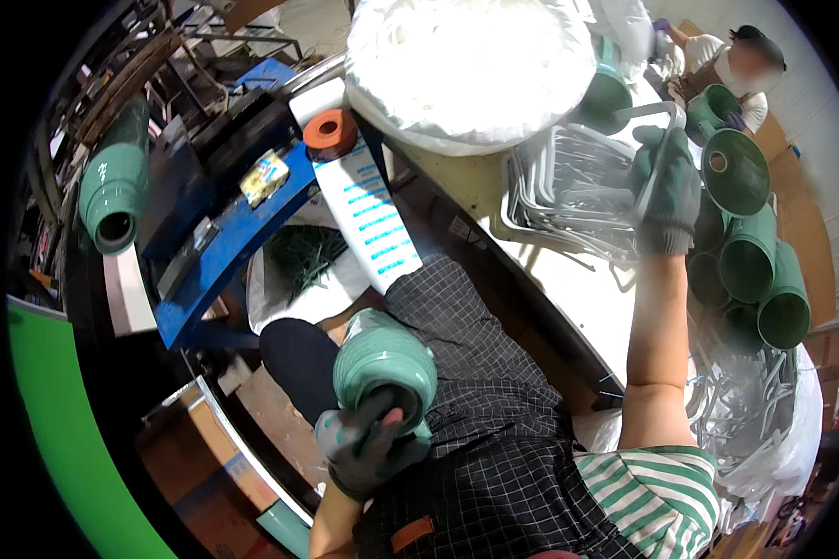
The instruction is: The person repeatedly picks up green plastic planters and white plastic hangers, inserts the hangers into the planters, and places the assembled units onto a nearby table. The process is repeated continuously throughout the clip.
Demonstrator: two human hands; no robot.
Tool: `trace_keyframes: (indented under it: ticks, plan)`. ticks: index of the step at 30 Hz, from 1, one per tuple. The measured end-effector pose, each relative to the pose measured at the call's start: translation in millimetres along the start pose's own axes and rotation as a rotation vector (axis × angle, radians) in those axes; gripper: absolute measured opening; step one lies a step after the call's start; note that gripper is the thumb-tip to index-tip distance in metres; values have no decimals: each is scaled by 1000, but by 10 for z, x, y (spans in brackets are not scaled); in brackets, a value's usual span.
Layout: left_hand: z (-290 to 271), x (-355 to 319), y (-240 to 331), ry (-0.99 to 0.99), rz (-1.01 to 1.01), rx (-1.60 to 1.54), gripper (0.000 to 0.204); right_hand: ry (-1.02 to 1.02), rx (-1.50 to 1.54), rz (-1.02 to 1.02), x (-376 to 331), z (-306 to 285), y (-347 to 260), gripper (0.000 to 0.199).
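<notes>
My left hand (pixel 368 450), in a grey glove, is closed on a green plastic vessel (pixel 375 349) lying over my lap. Its round mouth points toward me, and the gloved fingers reach over the rim and partly into it. Off to the right, my right arm is stretched out over the white table. The right hand (pixel 664 182), in a green and grey glove, is wrapped round a bent pale-grey tube (pixel 653 109). Just left of that hand is a pile of similar bent tubes (pixel 569 186), partly covered by clear plastic.
A large white bag (pixel 466 70) stands at the back of the white table (pixel 480 191). Green vessels (pixel 748 256) are stacked at right, near another person (pixel 718 70). A blue machine frame (pixel 224 265) at left bears an orange tape roll (pixel 330 130); another green vessel (pixel 114 191) sits beyond.
</notes>
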State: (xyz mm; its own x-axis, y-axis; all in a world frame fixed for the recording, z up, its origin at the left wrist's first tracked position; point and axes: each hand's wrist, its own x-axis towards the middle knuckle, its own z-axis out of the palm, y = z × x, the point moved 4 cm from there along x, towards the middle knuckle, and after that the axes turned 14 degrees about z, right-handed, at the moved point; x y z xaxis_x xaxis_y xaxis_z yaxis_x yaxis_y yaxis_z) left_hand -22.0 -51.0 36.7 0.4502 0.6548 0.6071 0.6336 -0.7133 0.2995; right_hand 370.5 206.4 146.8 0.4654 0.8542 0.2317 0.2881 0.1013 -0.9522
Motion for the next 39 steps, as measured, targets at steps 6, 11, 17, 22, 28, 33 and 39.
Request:
trace_keyframes:
  ticks: [6, 11, 17, 22, 28, 33, 39]
  plan:
    - [-608, 542, -390, 250, -170, 238, 78, -1109, -39, -479, -1208, 678, -530, 46]
    - [-726, 640, -723, 132, 46, 250, 33, -1432, 10, -779, -1829, 1447, -752, 47]
    - [-763, -331, -1467, 1062, -595, -90, 31, -1300, 186, -340, -2176, 1719, -300, 100]
    - [165, -699, -1618, 1373, -673, -1043, 25, -1317, 166, -746, -2569, 1963, -54, 83]
    - [536, -372, -1322, 1292, -742, -1570, 20, -1259, 445, -350, -2377, 1708, 192, 84]
    - [494, -241, -1216, 1232, -769, -1762, 14, -1445, 266, -434, -2320, 1613, 18, 86]
    - [94, -35, -848, 948, -612, -979, 30, -1265, 283, -803, -2462, 1473, -230, 37]
